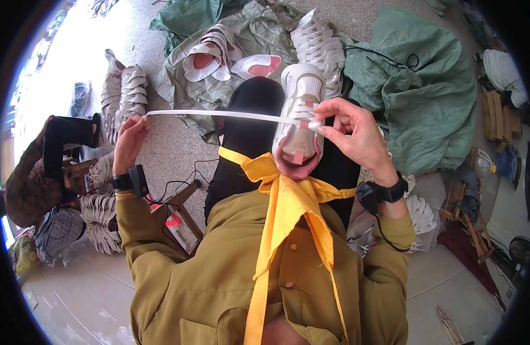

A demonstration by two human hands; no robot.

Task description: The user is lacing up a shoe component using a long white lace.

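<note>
A white and pink sneaker [303, 77] rests on my lap between my dark-trousered legs, its toe pointing away from me and its pink-lined opening toward me. A flat white shoelace [219, 113] stretches almost straight across, from the sneaker's lacing out to the left. My left hand [131, 144] pinches its far left end, well away from the sneaker. Above the sneaker's tongue, my right hand [357, 135] closes thumb and forefinger on the lace near the eyelets. Short runs of lace cross the front of the sneaker.
Stacked white shoe uppers [319, 46] lie ahead, with more stacks [131, 92] at left. Loose pink-lined uppers [210, 54] sit on a grey-green sheet. A green sack [429, 98] spreads at right. Beside my left arm stand a wooden stool [187, 210] and cables; another person [32, 178] sits far left.
</note>
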